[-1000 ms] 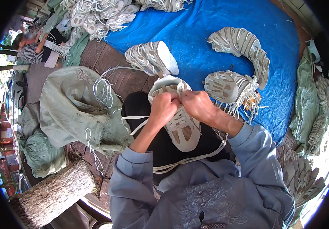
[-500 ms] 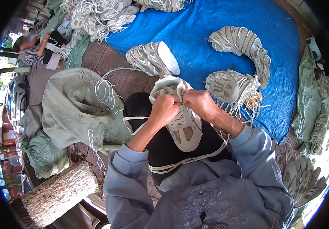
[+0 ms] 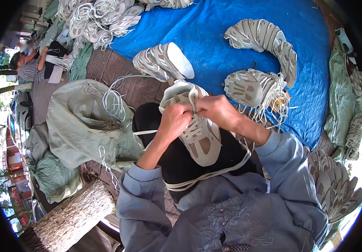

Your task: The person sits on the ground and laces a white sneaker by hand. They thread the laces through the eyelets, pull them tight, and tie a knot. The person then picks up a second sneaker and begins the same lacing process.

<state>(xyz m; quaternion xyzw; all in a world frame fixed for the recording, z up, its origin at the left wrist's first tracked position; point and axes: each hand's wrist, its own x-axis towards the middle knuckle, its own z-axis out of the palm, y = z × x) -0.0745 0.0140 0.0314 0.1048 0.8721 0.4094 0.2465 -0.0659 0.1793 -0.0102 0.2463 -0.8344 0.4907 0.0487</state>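
A beige and white sneaker upper (image 3: 205, 154) with tan mesh panels lies on my lap, its toe toward me. White shoelace (image 3: 193, 131) crosses its front in rows. My left hand (image 3: 175, 122) is closed in a pinch on the lace at the top of the rows. Opposite it, my right hand (image 3: 219, 111) pinches lace by the collar opening, knuckles up. The two hands almost touch, and their fingertips are partly hidden. Bundled long laces (image 3: 208, 179) run across my dark-covered legs.
A blue tarp (image 3: 214, 54) carries a curved row of nested uppers (image 3: 256, 33) and smaller stacks (image 3: 243, 89). More uppers (image 3: 332, 191) lie at right. To the left are a pale sack (image 3: 76, 138), loose lace (image 3: 114, 105) and a log (image 3: 76, 214). Another person (image 3: 34, 69) sits at far left.
My hands have drawn closer together over the laces, the right one shifting left. The view has moved slightly; the upper stays on my lap.
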